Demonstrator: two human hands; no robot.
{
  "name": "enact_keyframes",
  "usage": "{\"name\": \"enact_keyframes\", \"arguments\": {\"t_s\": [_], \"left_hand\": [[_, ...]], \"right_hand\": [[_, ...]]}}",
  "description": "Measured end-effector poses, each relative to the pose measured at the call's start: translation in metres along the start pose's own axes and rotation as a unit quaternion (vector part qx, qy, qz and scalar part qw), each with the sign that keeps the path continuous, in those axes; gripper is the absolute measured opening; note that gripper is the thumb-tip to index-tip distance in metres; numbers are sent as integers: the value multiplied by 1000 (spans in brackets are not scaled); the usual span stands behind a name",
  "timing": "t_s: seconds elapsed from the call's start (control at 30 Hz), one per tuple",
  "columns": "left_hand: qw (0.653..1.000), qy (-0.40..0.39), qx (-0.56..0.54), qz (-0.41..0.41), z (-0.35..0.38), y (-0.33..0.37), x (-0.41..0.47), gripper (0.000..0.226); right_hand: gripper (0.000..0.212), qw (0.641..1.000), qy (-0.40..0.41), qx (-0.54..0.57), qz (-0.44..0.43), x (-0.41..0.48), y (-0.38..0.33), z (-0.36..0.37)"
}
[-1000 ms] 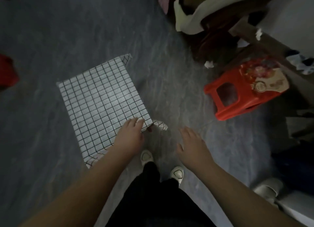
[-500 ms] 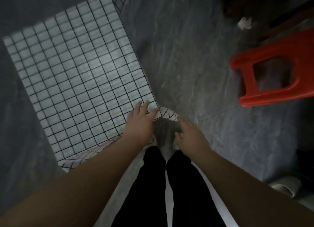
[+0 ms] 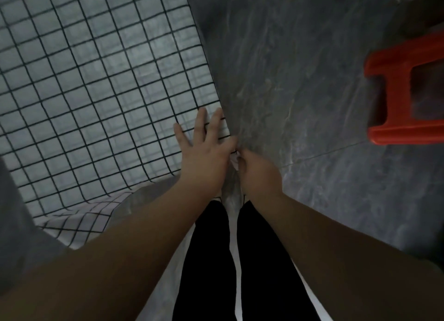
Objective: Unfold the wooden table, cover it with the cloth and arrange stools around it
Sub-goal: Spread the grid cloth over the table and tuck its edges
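Checked cloth (image 3: 96, 92) lies spread over the table in the head view, its near edge drooping. The left hand (image 3: 204, 152) presses flat, fingers spread, on its corner; the right hand (image 3: 258, 174) pinches the hanging tip. A hard tug may drag it askew. The red stool (image 3: 403, 99) stands well apart.

— Attire observed on the person?
— Black trousers (image 3: 206, 260), full length, a white stripe (image 3: 234, 272) running down the leg.
— Upper limbs?
— Left hand (image 3: 201, 152) and right hand (image 3: 260, 174) bare; both forearms (image 3: 336, 248) bare up to the frame's edge.
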State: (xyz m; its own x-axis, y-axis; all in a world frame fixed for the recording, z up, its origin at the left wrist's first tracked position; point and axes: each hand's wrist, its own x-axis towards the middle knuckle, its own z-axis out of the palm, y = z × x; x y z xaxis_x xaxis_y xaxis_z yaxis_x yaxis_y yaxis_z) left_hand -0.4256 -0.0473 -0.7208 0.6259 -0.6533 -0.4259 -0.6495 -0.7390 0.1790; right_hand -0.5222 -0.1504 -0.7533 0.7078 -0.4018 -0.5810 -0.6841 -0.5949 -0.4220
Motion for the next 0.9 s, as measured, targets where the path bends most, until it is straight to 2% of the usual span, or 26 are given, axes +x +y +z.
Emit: {"name": "enact_keyframes", "arguments": {"t_s": [0.13, 0.23, 0.3, 0.37, 0.43, 0.5, 0.6, 0.7, 0.8, 0.9], "left_hand": [[1000, 3, -6, -1, -1, 1, -1, 33], [1000, -3, -4, -6, -3, 1, 0, 54], [1000, -7, -10, -10, -5, -2, 0, 70], [1000, -6, -29, 1, -13, -4, -5, 72], [998, -13, -61, 8, -23, -8, -15, 65], [995, -16, -96, -9, -34, -15, -29, 65], [985, -3, -157, -68, -36, -39, -61, 72], [966, 55, -208, -145, -28, -73, -103, 80], [945, 78, -227, -224, -13, -110, -145, 78], [922, 142, -230, -278, 5, -157, -184, 75]], "right_hand": [[22, 1000, -9, -10, 5, 5, 5, -9], [24, 999, -45, -8, -1, 10, 3, -14], [30, 996, -89, -8, -3, 11, -1, -16], [40, 994, -104, -27, -13, 11, -4, -18], [46, 995, -93, -43, -18, 6, -11, -25], [58, 998, -46, -37, -34, -4, -26, -35], [66, 993, 2, -54, -101, -25, -66, -46], [66, 977, -39, -83, -190, -46, -109, -34], [62, 949, -53, -112, -291, -56, -147, 2], [57, 928, -77, -135, -338, -62, -186, 44]]}}
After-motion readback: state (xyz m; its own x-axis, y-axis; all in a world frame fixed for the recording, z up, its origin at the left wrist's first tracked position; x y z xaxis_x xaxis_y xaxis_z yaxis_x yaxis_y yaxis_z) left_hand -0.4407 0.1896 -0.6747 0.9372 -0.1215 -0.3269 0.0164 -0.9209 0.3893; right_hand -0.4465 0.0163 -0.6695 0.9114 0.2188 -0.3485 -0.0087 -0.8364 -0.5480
